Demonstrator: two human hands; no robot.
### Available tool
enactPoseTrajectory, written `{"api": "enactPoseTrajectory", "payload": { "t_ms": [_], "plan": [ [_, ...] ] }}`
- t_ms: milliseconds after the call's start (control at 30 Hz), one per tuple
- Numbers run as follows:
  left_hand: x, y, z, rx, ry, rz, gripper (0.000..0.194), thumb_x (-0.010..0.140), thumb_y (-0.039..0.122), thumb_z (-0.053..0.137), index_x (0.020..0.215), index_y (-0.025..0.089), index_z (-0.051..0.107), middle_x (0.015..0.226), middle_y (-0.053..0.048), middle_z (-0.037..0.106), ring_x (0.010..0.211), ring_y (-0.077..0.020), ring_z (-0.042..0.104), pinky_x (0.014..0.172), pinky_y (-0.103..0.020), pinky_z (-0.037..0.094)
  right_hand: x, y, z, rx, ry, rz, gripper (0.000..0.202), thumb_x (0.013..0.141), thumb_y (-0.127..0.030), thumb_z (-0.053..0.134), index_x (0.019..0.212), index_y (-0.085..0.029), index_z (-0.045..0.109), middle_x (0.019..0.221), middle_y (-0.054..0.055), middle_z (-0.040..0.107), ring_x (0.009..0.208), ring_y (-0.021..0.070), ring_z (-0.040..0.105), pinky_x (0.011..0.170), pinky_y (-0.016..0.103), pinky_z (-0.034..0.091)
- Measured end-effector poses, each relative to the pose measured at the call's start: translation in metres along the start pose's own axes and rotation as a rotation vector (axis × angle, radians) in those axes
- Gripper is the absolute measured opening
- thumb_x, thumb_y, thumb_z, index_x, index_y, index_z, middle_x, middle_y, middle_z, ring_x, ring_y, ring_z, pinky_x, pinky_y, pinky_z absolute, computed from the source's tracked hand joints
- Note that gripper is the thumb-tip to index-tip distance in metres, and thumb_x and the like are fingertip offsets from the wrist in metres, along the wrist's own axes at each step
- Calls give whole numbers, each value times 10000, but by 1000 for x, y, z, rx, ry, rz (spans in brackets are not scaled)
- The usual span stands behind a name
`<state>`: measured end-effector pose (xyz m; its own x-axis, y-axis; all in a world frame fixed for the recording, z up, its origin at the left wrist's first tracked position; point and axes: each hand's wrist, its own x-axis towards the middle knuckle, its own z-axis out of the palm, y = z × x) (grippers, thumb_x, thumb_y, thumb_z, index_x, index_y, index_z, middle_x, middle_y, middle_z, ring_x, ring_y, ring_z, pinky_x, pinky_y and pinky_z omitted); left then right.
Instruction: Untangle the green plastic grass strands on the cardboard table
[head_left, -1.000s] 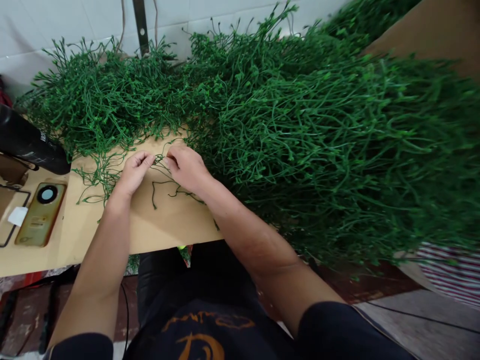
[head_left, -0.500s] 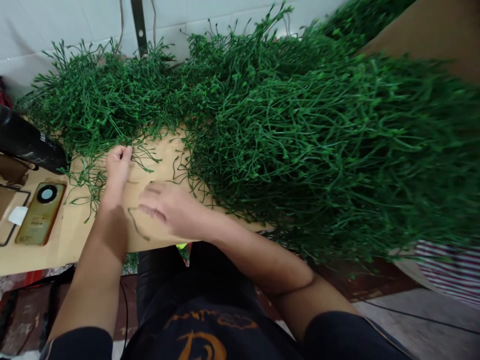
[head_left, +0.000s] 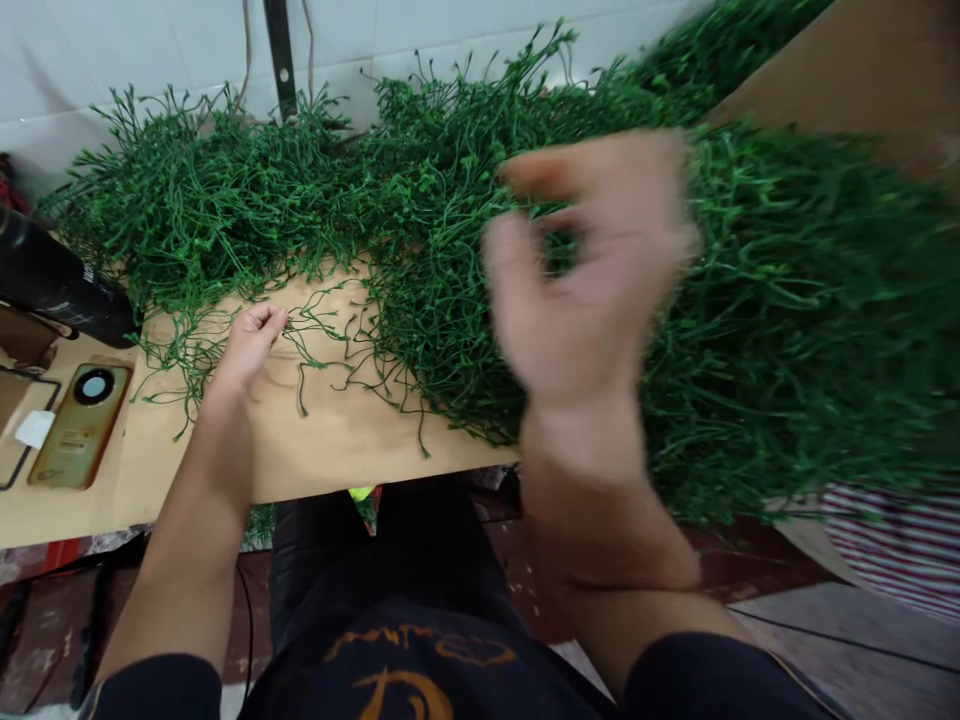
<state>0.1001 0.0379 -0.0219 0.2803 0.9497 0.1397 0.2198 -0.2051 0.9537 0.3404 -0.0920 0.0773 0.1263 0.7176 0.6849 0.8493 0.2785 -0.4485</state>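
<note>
**Right hand lifted off the board; left hand keeps its pinch on one sprig**

I note the right hand (head_left: 592, 290) now raised in the centre right of the frame, blurred, against the large heap of green plastic sprigs (head_left: 750, 330). Half a second ago it lay low over the pale wooden board (head_left: 337, 450). Its thumb and forefinger curl toward each other, but I cannot tell whether a strand sits between them.

The left hand (head_left: 251, 340) rests at centre left on the board, fingers closed narrowly on the end of a thin green stem (head_left: 307, 345) that trails right toward the heap. I judge one piece has just been passed on and the next is held ready.

At lower left lies a gold phone (head_left: 79, 425); above it, a black cylinder (head_left: 60, 285).
</note>
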Motion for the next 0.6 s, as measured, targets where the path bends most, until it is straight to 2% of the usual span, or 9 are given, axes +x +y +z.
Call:
{"api": "enactPoseTrajectory", "payload": {
  "t_ms": [33,67,133,200,233,333,467,600],
  "plan": [
    [-2,2,0,-3,-21,-8,340,689,466,644,585,193,470,462,61,313,438,-68,241,428,-234,169,-2,-6,23,53,-60,-53,320,895,-287,440,1145,-106,520,1128,149,563,1109,229,475,960,425,371],
    [-4,3,0,-7,-38,-17,341,694,469,643,591,194,469,460,63,307,430,-67,232,426,-235,163,-4,-11,47,90,-190,-69,325,865,-275,497,1151,-123,527,1142,135,573,1101,227,485,958,408,376],
    [-6,5,0,-9,-60,-33,348,699,478,641,600,196,462,461,65,306,421,-66,226,424,-237,160,-8,-18,91,110,-342,-24,377,828,-266,554,1177,-125,525,1218,138,554,1135,248,470,963,404,367],
    [-6,5,-1,-4,-61,-44,354,708,485,635,606,197,456,464,63,315,420,-68,236,426,-235,167,-11,-22,121,101,-470,48,390,818,-260,569,1176,-110,532,1233,149,552,1126,262,473,944,394,360],
    [-6,4,0,3,-54,-46,357,714,482,632,602,197,449,464,62,318,423,-69,240,429,-234,174,-11,-23,130,92,-539,75,348,827,-261,555,1138,-107,554,1192,149,576,1084,260,492,914,383,364],
    [-2,0,2,21,-20,-28,342,736,428,622,575,190,436,471,57,321,447,-73,261,449,-231,208,-11,-21,135,67,-690,102,215,879,-265,464,945,-120,608,965,117,634,887,212,527,796,331,358],
    [5,-2,9,15,75,-8,248,757,264,591,563,179,461,491,53,353,482,-76,285,480,-225,241,-8,-17,127,45,-698,102,272,927,-245,364,845,-127,594,847,91,614,789,167,499,738,292,330],
    [9,2,16,27,178,-105,242,741,119,547,522,171,458,431,66,330,459,-73,250,485,-221,237,-9,-18,124,26,-697,73,293,930,-226,339,831,-131,597,820,85,604,786,169,489,743,296,332]
  ]
}}
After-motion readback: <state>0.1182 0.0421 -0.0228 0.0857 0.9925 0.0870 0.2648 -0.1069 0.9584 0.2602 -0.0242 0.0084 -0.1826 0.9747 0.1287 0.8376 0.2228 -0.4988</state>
